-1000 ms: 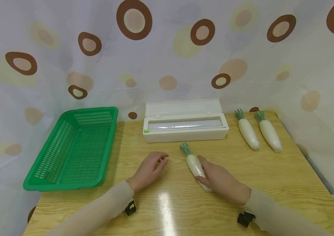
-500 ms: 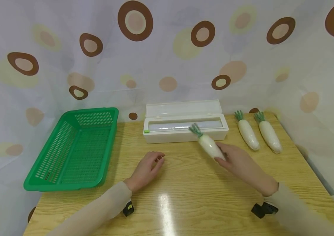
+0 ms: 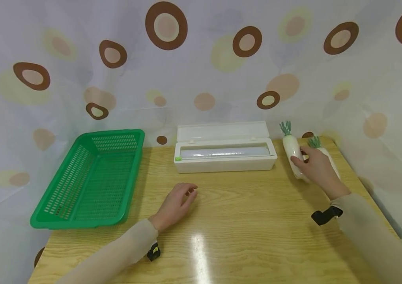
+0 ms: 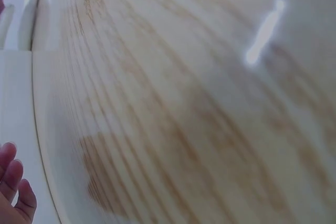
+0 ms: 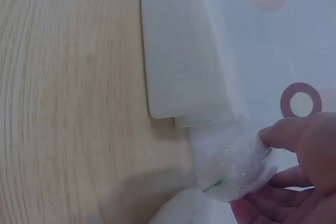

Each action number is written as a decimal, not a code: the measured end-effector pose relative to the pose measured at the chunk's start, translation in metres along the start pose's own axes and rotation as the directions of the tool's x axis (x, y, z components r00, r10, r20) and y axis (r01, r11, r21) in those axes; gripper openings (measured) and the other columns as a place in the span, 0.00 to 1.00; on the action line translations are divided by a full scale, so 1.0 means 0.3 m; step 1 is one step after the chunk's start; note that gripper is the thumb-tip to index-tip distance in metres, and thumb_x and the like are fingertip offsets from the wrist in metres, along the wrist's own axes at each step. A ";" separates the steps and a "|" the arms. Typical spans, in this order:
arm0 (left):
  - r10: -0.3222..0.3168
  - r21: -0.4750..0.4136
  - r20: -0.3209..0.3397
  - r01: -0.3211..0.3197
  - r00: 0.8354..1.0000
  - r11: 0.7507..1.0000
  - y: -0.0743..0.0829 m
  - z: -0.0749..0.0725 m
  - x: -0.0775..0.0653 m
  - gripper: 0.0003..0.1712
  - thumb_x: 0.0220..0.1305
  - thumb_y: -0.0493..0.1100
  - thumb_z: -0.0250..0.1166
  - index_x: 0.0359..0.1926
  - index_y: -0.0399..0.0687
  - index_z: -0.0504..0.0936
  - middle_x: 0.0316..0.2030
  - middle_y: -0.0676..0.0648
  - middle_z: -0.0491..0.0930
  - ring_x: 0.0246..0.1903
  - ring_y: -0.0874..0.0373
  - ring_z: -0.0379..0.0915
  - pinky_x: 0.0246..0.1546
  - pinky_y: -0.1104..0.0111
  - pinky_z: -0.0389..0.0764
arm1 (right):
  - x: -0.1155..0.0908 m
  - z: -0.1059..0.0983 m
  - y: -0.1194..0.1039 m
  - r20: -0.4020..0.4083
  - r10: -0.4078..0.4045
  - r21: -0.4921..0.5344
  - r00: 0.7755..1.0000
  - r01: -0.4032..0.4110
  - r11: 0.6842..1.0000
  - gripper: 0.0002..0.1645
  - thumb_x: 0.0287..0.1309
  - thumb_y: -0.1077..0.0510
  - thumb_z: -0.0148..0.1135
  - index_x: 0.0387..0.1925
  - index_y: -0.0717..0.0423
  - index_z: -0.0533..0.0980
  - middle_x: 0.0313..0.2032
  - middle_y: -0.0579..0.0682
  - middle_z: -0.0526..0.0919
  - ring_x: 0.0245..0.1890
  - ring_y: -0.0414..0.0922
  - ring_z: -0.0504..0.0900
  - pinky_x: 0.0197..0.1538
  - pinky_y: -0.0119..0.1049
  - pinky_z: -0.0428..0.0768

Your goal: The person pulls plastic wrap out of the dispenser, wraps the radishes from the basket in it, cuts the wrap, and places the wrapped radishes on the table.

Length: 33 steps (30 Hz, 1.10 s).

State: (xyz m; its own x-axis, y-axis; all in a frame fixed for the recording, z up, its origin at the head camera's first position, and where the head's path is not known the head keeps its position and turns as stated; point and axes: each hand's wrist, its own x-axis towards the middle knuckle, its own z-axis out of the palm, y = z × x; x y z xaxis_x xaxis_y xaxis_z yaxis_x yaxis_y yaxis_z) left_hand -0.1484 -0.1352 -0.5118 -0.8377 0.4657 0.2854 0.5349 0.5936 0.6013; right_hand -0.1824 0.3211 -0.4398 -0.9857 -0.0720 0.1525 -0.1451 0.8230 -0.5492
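Note:
My right hand (image 3: 316,167) grips a white radish (image 3: 292,149) with a green leafy top, wrapped in clear film, at the right back of the table. Behind that hand lies a second radish (image 3: 330,158), partly covered by it. Another radish is mostly hidden under the held one. In the right wrist view, thumb and fingers pinch the filmed radish (image 5: 239,167), and a white radish (image 5: 181,211) lies just below it. My left hand (image 3: 175,206) holds nothing near the middle of the table, its fingers loosely curled; in the left wrist view only fingertips (image 4: 13,179) show.
A white box (image 3: 225,163) with its lid raised stands at the back, a roll of cling film (image 3: 225,152) inside. At the left is a green plastic basket (image 3: 129,193). A patterned curtain (image 3: 204,59) hangs behind the wooden table (image 3: 229,221).
My right hand has lifted the wrapped radish from the table's middle and carried it back and right to the other radishes. My left hand has barely moved.

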 end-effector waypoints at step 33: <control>0.014 0.007 0.014 -0.014 1.000 1.000 -0.002 -0.009 -0.009 0.18 0.82 0.46 0.54 0.57 0.38 0.81 0.49 0.45 0.83 0.48 0.54 0.76 0.50 0.58 0.80 | 0.062 0.194 0.018 0.006 0.058 -0.199 0.998 -0.056 0.978 0.24 0.74 0.54 0.60 0.45 0.77 0.73 0.34 0.71 0.79 0.36 0.68 0.80 0.36 0.62 0.78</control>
State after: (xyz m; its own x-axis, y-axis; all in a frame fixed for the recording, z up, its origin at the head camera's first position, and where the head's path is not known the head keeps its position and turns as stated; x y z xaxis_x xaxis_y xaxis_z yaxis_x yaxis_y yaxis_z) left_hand -0.1467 -0.1387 -0.5109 -0.8286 0.4830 0.2831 0.5471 0.5914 0.5924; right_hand -0.2066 0.2915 -0.4877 -0.9929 -0.0275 0.1154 -0.0699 0.9215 -0.3820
